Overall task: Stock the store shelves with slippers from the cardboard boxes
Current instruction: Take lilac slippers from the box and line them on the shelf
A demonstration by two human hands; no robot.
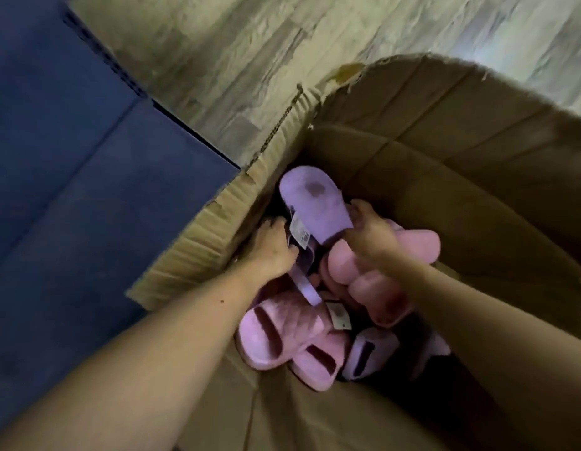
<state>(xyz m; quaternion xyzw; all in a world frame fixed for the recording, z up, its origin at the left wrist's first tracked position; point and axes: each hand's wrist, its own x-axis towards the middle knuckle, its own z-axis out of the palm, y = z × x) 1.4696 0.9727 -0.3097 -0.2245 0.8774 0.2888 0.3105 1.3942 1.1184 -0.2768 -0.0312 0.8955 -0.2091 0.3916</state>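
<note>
Unpacking is the step in hand, judging by both arms reaching down into the open cardboard box, with no shelf in view. Toward the box's left wall, the left hand has its fingers curled on the near edge of a lilac slipper, just beside its paper tag. The slipper stands tilted on its side, sole toward the camera, raised above the rest of the heap. On its far edge the right hand grips it too, fingers bent round the rim, though blur hides exactly how they lie. Below the left wrist lies a pink pair, straps up. Another pink pair is heaped under the right forearm, and a second tag shows between the two pairs. The next move probably calls for lifting the lilac slipper straight up clear of the flaps without snagging its tag, and checking that its mate comes with it, since a thin lilac piece hangs below it. As for the surroundings, a dark blue flat surface fills the left side, touching the box; what it belongs to is unclear. Pale wood-plank floor runs across the top, dimly lit.
</note>
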